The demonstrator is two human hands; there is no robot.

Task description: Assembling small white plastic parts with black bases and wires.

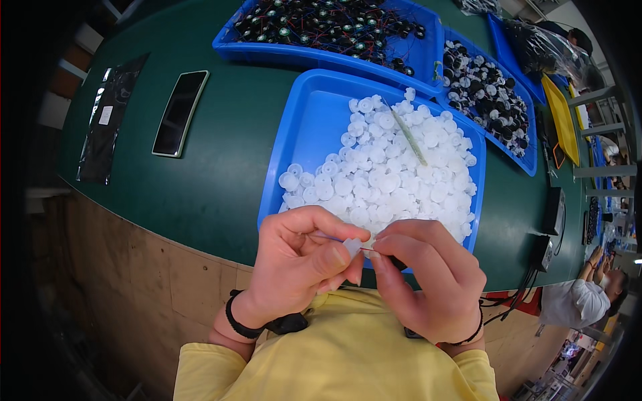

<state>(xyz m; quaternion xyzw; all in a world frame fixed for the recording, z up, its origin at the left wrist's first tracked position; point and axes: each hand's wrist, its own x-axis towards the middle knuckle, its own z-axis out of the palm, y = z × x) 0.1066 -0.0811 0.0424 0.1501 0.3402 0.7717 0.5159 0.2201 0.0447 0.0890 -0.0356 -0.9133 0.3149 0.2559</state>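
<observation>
My left hand (pixel 301 257) pinches a small translucent white plastic piece (pixel 352 246) between thumb and fingers, just over the near edge of a blue tray (pixel 284 144). Close against it, my right hand (pixel 435 277) has thumb and fingertips closed on a thin red wire (pixel 367 249) that runs to the white piece. A blue wire (pixel 326 236) shows between the left fingers. Many similar white plastic pieces (pixel 391 180) fill the tray beyond my hands, with a slim greenish stick (pixel 409 138) lying on top of them.
A blue bin (pixel 267 52) of black wired parts stands behind the tray. Another bin (pixel 518 157) of black and white parts is at right. On the green table (pixel 221 194) lie a phone (pixel 180 113) and a black plastic bag (pixel 110 123). A person (pixel 578 301) sits far right.
</observation>
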